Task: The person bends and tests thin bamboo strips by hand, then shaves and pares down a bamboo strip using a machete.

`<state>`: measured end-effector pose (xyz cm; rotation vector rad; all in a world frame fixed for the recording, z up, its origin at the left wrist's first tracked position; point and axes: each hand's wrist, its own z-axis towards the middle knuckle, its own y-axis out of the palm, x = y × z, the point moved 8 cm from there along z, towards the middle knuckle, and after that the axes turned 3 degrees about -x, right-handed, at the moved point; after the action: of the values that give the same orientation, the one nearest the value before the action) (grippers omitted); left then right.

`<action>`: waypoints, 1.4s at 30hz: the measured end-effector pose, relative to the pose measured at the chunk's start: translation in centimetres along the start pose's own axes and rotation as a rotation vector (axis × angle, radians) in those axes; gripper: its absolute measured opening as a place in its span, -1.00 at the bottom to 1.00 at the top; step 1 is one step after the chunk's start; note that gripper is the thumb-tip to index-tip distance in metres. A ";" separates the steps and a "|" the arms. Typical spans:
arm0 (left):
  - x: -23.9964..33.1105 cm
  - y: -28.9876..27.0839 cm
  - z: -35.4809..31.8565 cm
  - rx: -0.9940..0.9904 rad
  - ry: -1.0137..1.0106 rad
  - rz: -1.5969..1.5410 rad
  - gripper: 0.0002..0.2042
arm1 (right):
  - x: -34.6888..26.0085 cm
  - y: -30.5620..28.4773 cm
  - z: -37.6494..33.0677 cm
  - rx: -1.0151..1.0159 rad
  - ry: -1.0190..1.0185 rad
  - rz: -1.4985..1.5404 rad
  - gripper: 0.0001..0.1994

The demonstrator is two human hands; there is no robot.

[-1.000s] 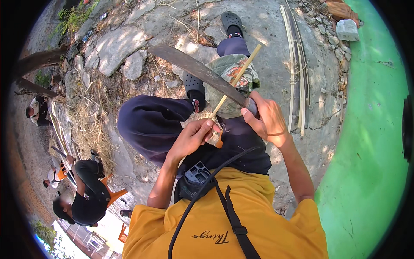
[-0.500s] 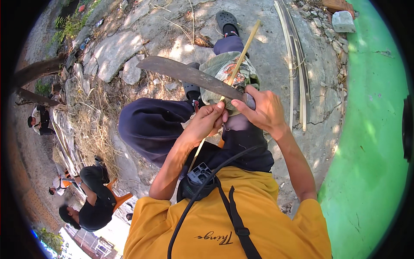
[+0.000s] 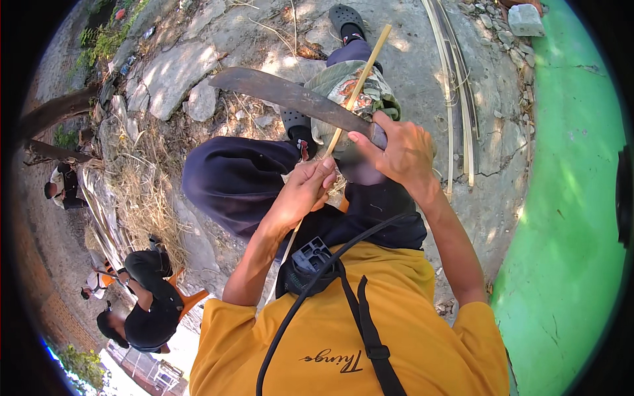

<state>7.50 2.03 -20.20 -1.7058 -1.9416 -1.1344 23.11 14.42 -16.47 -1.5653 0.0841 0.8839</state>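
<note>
My right hand [image 3: 404, 155] is closed around the handle end of a dark, broad-bladed machete [image 3: 284, 98], whose blade points left above my knee. A thin pale bamboo strip [image 3: 374, 61] runs diagonally under the blade, from beyond my knee back toward my waist. Pinched between thumb and fingers, the strip is in my left hand [image 3: 305, 188], just on the near side of the blade. A patterned cloth [image 3: 323, 82] covers the knee beneath the blade and strip. The blade's lower edge lies against or very close to the strip; exact contact cannot be made out.
Several long bamboo strips [image 3: 456, 92] lie on the cracked concrete at right, beside a green wall [image 3: 568, 198]. A pale block [image 3: 526, 21] stands at the far right. Dry fibres [image 3: 148, 191] are heaped at left, near a seated person [image 3: 153, 307] in black.
My left hand has drawn back toward my body and a little left, and the bamboo strip has slid with it under the blade. The machete has hardly moved.
</note>
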 end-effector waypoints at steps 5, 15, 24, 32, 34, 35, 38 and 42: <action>-1.4 0.0 -3.8 0.053 -0.048 -0.014 -0.53 | -0.9 -0.7 -0.1 0.020 0.029 -0.004 -0.46; 0.9 1.1 0.8 -0.031 0.135 0.147 -0.56 | 0.1 -0.8 -1.4 0.010 -0.016 0.048 -0.48; 1.2 1.6 3.8 0.027 0.220 -0.008 -0.61 | 1.0 -1.2 -0.7 -0.022 -0.046 0.025 -0.51; 0.7 1.7 0.2 -0.003 0.060 -0.047 -0.63 | 1.1 -1.4 -0.6 0.018 -0.012 0.047 -0.44; -0.1 1.3 -1.2 -0.006 0.037 -0.057 -0.63 | 0.9 -0.9 -0.5 0.029 -0.025 0.036 -0.44; -0.9 1.0 -2.1 0.018 -0.008 -0.073 -0.63 | 1.0 -0.8 -0.4 0.056 -0.017 0.034 -0.44; -2.0 0.5 -2.9 0.033 -0.020 -0.059 -0.63 | 0.6 -0.9 -0.8 0.086 -0.003 0.031 -0.44; -1.7 0.3 -1.6 0.047 0.024 -0.012 -0.65 | 0.8 -0.8 -0.8 -0.017 0.077 0.090 -0.47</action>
<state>7.74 -0.34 -20.23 -1.6508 -1.9513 -1.0999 24.45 14.26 -16.32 -1.6212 0.2040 0.8967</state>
